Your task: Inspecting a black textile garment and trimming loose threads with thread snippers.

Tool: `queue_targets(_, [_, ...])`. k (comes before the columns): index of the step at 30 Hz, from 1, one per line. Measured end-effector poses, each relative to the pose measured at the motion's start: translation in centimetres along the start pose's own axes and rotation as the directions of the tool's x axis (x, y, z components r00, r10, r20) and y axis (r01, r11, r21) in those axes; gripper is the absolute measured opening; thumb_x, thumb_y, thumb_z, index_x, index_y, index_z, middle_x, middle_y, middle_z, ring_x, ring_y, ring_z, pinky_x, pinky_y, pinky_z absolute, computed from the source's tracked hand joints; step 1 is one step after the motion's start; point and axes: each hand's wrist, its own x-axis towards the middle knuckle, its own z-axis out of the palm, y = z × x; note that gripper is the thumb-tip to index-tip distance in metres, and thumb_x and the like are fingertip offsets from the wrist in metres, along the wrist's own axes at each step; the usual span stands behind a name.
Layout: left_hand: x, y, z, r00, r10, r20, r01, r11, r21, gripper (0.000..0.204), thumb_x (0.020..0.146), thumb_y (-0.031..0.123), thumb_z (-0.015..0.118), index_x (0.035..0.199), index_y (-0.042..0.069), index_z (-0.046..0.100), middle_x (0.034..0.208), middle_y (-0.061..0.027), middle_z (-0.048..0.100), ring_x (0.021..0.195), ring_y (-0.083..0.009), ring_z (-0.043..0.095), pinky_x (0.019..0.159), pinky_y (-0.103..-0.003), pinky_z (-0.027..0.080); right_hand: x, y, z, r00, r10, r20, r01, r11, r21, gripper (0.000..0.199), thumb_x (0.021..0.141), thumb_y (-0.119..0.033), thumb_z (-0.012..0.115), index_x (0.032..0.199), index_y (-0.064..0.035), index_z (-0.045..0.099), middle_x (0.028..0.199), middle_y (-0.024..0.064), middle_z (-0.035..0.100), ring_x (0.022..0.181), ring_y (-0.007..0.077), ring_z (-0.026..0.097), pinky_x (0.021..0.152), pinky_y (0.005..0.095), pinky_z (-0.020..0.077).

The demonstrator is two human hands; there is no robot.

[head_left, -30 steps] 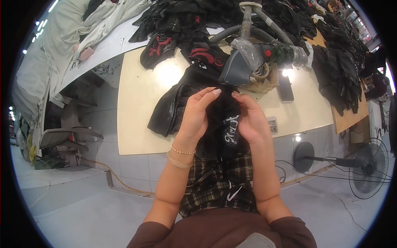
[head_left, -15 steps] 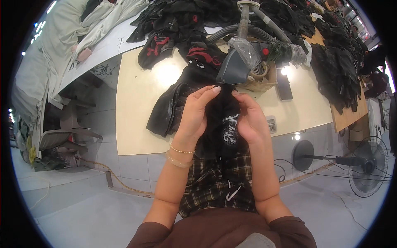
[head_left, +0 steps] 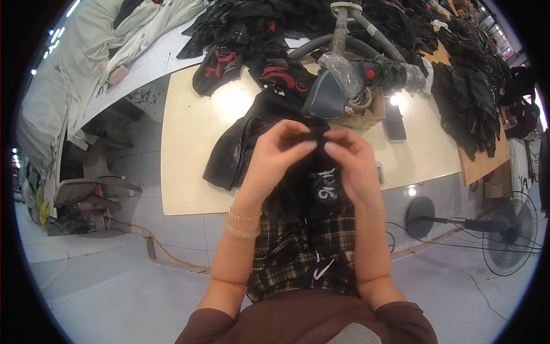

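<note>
A black garment [head_left: 299, 189] with white lettering hangs over the table's near edge onto my lap. My left hand [head_left: 278, 155] pinches its upper edge between thumb and fingers. Opposite it, a short gap away, my right hand [head_left: 354, 163] pinches the same cloth. The fingertips are slightly blurred. Just beyond my hands stands a machine with a dark grey wedge-shaped head [head_left: 326, 97], partly wrapped in clear plastic and joined to hoses. More black clothing [head_left: 229, 152] lies to the left of my left hand.
A cream table [head_left: 186, 166] carries a phone [head_left: 394, 123] and a carton [head_left: 361, 117] behind my right hand. Black garments [head_left: 467, 109] are heaped at right and along the back. A fan [head_left: 509, 232] stands on the floor at right, a chair [head_left: 91, 192] at left.
Both hands have drawn back slightly from the machine head, and the thumbs have come nearer me. The lettered part of the cloth has shifted and folded a little.
</note>
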Motion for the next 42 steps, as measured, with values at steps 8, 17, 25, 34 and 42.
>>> queue_targets(8, [-3.2, 0.6, 0.0, 0.981, 0.184, 0.067, -0.195, 0.909, 0.367, 0.037, 0.074, 0.002, 0.079, 0.102, 0.000, 0.056, 0.094, -0.0067, 0.062, 0.089, -0.0148, 0.061, 0.082, -0.028, 0.049, -1.3, -0.5, -0.8, 0.888, -0.415, 0.196, 0.428, 0.593, -0.682, 0.035, 0.066, 0.014, 0.052, 0.095, -0.0032, 0.062, 0.092, 0.0033, 0.050, 0.072, 0.0128, 0.045, 0.064, 0.0236, 0.0370])
queue_targets(17, [-3.5, 0.5, -0.1, 0.965, 0.249, 0.085, -0.262, 0.937, 0.230, 0.039, 0.073, 0.003, 0.080, 0.104, 0.001, 0.056, 0.097, -0.0053, 0.063, 0.094, -0.0136, 0.061, 0.086, -0.028, 0.048, -2.1, -1.5, -0.7, 0.935, -0.196, 0.297, 0.332, 0.782, -0.527, 0.033, 0.071, 0.001, 0.066, 0.103, -0.0048, 0.061, 0.100, 0.0009, 0.055, 0.085, 0.0122, 0.049, 0.076, 0.0225, 0.0387])
queue_targets(25, [-2.9, 1.2, 0.3, 0.971, 0.221, 0.094, -0.237, 0.946, 0.220, 0.035, 0.075, 0.001, 0.076, 0.104, 0.002, 0.056, 0.098, -0.0061, 0.062, 0.095, -0.0147, 0.062, 0.086, -0.028, 0.048, -1.5, -1.1, -1.1, 0.960, -0.052, 0.273, 0.177, 0.872, -0.457, 0.028, 0.077, -0.003, 0.071, 0.102, -0.0037, 0.059, 0.091, 0.0003, 0.058, 0.085, 0.0111, 0.050, 0.078, 0.0236, 0.0410])
queue_targets(34, [-1.0, 0.2, 2.0, 0.752, 0.654, 0.085, -0.450, 0.414, 0.791, 0.034, 0.062, 0.000, 0.080, 0.082, 0.004, 0.052, 0.076, -0.0075, 0.047, 0.063, -0.0244, 0.052, 0.055, -0.031, 0.044, 0.9, 1.1, 0.1, 0.642, -0.743, 0.188, 0.551, 0.278, -0.787, 0.030, 0.060, 0.015, 0.059, 0.076, -0.0027, 0.041, 0.071, 0.0098, 0.036, 0.060, 0.0258, 0.040, 0.053, 0.0313, 0.0356])
queue_targets(42, [-0.5, -1.1, 0.3, 0.666, 0.741, 0.083, -0.482, 0.343, 0.806, 0.025, 0.061, -0.001, 0.074, 0.073, 0.005, 0.053, 0.075, -0.0057, 0.047, 0.059, -0.0218, 0.050, 0.051, -0.033, 0.041, 1.1, 1.3, 0.2, 0.566, -0.749, 0.345, 0.583, 0.068, -0.809, 0.032, 0.053, 0.012, 0.062, 0.072, -0.0044, 0.041, 0.071, 0.0093, 0.039, 0.059, 0.0289, 0.044, 0.050, 0.0354, 0.0363])
